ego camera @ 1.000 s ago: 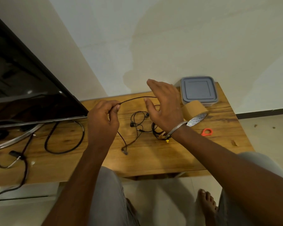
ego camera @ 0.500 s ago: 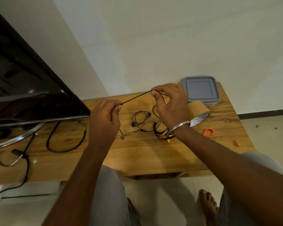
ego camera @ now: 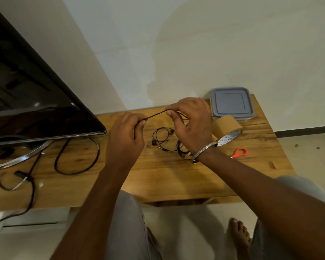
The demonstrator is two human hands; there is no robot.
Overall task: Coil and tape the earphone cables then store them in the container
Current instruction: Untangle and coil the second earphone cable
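Far left: a dark flat television (ego camera: 26, 91), slanting across the view, lower edge over a wooden surface (ego camera: 176, 177) set against a pale wall.

Above the middle of the surface, both hands, close together. Left hand (ego camera: 124, 139) curled, pinching a thin earphone cable (ego camera: 156, 115) between thumb and forefinger. Right hand (ego camera: 193, 126) gripping the same cable at its fingertips, other fingers loosely bent.

At the back right corner, a square container (ego camera: 231, 104) with a grey lid on. Just in front of it, a brown tape roll (ego camera: 225, 126), tilted on edge, printed white core facing forward. Below the television, a thick black cord (ego camera: 77, 158) in one wide loop.

Between the two pinches, a short stretch of the black cable, straight and taut, sloping up toward the right; beyond the right fingers, hidden behind the palm. On the surface underneath, loose cable (ego camera: 161, 139), thin and black, uncoiled in overlapping loops, with earbuds and a plug showing; same set or another, cannot tell. Under the right wrist, a tighter dark bundle (ego camera: 182, 152), partly hidden.

On that wrist, a metal bangle (ego camera: 204, 150). Right of it, an orange scissors handle (ego camera: 239, 152), the rest covered by the forearm.
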